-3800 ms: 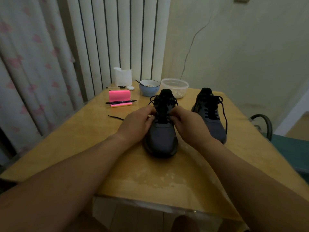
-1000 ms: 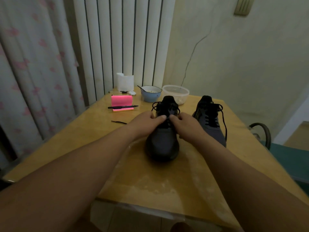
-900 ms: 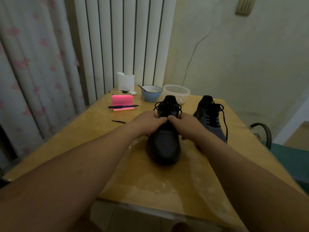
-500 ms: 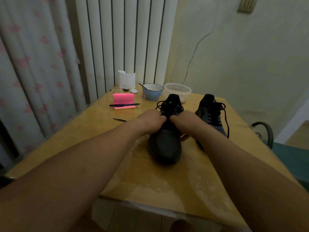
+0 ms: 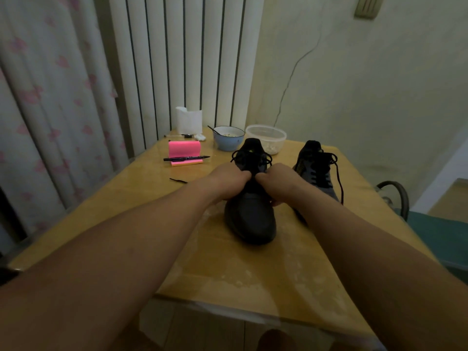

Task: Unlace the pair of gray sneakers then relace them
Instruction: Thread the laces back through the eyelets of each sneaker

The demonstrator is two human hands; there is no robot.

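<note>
Sneaker (image 5: 249, 219) lies gripped beneath left hand (image 5: 225, 179), right hand (image 5: 281, 183).

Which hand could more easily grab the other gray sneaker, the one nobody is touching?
Probably the right hand: the untouched gray sneaker with black laces stands just beside it. The left hand is across the dark gray sneaker both hands grip.

A lived-in room of a home.
Flowered curtains (image 5: 50, 102) and striped drapes (image 5: 177, 59) hang behind a wooden table (image 5: 235, 274) that carries a bowl (image 5: 228, 143) of food, a plastic tub (image 5: 272, 139), pink notes (image 5: 184, 148) and a pen (image 5: 186, 158); the plaster wall (image 5: 367, 97) is cracked, and a chair (image 5: 443, 231) stands beside the table.
</note>
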